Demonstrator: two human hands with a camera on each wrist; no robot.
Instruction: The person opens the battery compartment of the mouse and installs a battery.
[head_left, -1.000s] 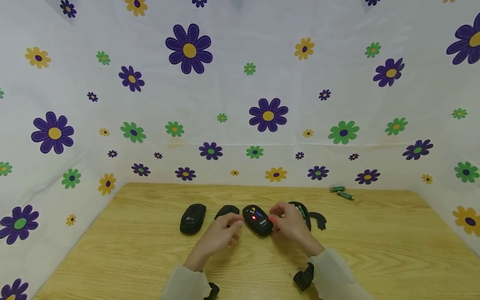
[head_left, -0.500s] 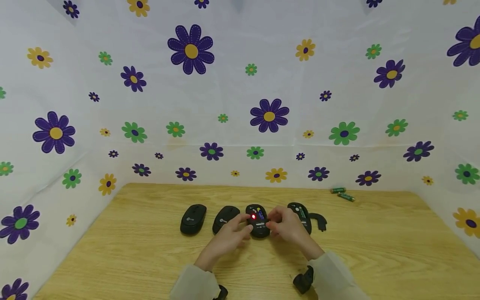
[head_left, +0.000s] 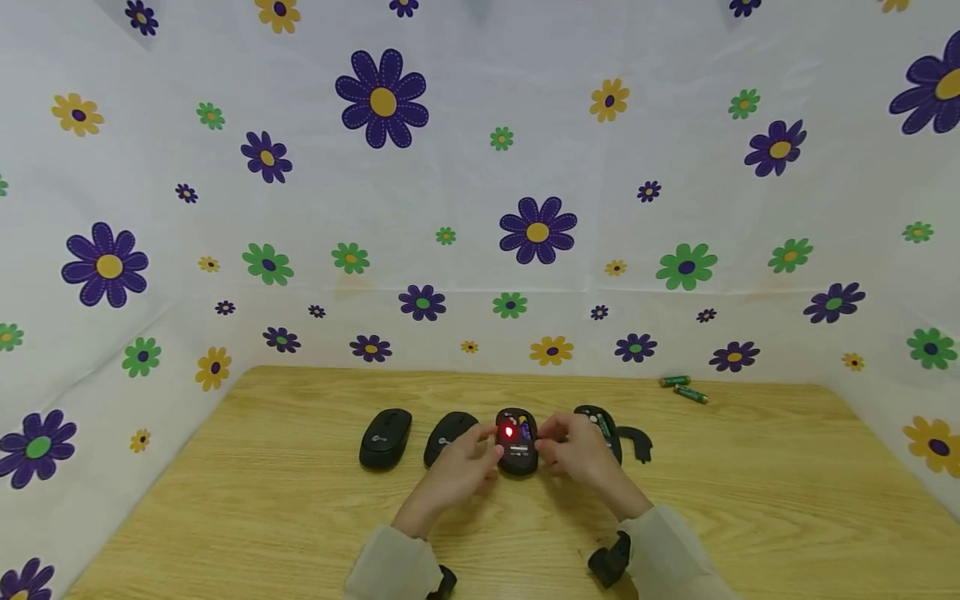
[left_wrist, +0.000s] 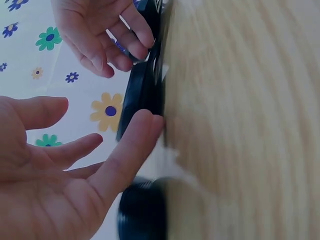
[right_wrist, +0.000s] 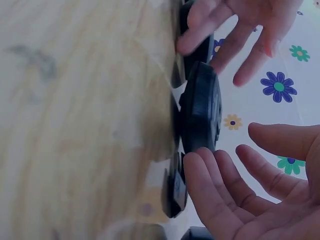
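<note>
An upside-down black computer mouse point(head_left: 517, 462) lies on the table between my hands, its red sensor light glowing. A purple-and-yellow battery point(head_left: 525, 427) shows in its underside. My left hand point(head_left: 457, 467) is at the mouse's left side with thumb and fingers spread and relaxed. On the other side my right hand point(head_left: 583, 454) has its fingertips right at the mouse's edge, fingers loosely extended. In the right wrist view the mouse point(right_wrist: 197, 110) shows edge-on, fingertips close below it. Behind the right hand lies another upturned mouse point(head_left: 612, 450), partly hidden, with green batteries in it.
Two upright black mice, one at the far left point(head_left: 386, 437) and one partly behind my left hand point(head_left: 446, 433), stand on the wooden table point(head_left: 300, 500). A curved black battery cover point(head_left: 639, 442) lies at right. Green batteries point(head_left: 690, 393) lie near the back, before a flowered cloth point(head_left: 465, 167).
The middle mouse has turned from slanted to nearly straight and now lies with its front pointing away. My left hand has moved right to its side, uncovering more of the mouse behind it.
</note>
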